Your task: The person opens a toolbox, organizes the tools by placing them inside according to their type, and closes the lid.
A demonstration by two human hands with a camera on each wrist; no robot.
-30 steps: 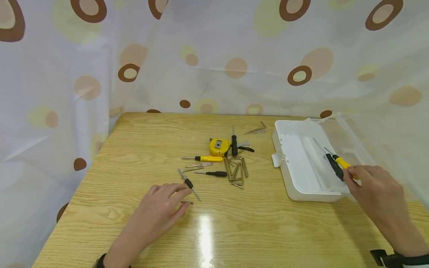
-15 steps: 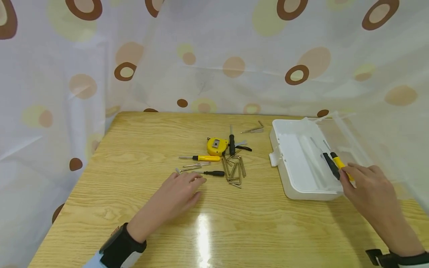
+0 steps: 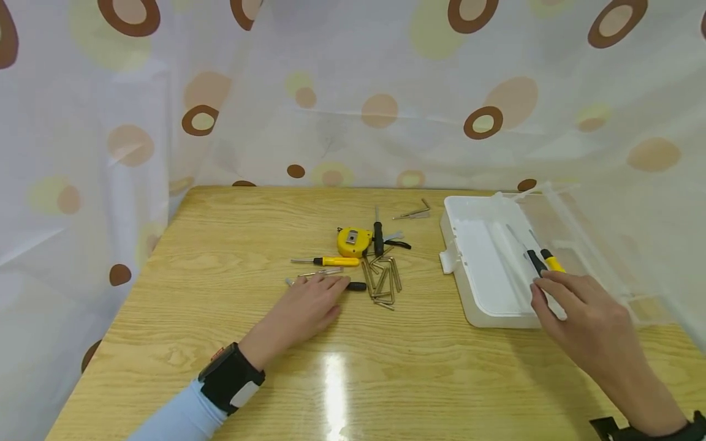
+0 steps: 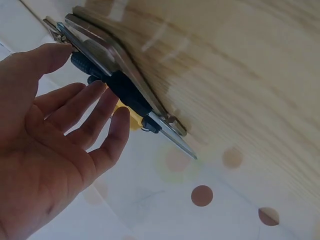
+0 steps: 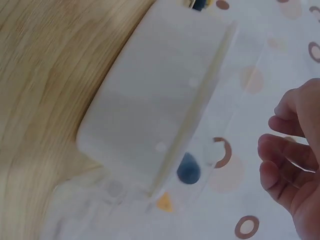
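My left hand (image 3: 309, 309) reaches over the small tools, fingers spread and loosely bent. In the left wrist view its fingertips are right at a double-ended screwdriver (image 4: 129, 92) with a black middle grip, beside a hex key (image 4: 131, 65). A black-handled screwdriver (image 3: 356, 286) shows past those fingers in the head view, its shaft hidden. My right hand (image 3: 592, 324) hovers at the front of a white plastic box (image 3: 466, 300), fingers loosely curled around nothing. Inside the box lie a yellow-handled screwdriver (image 3: 553, 262) and a black-handled one, their handle ends partly hidden by that hand.
A yellow tape measure (image 3: 354, 242), another yellow screwdriver (image 3: 339, 261) and several hex keys (image 3: 396, 275) lie mid-table. A small wrench (image 3: 394, 236) is behind them. The box's clear lid (image 3: 601, 251) stands open to the right. A patterned curtain (image 3: 331, 92) hangs behind.
My right hand has let go of the yellow screwdriver, which now lies in the box beside the black one. My left hand has moved right and farther in over the small tools.
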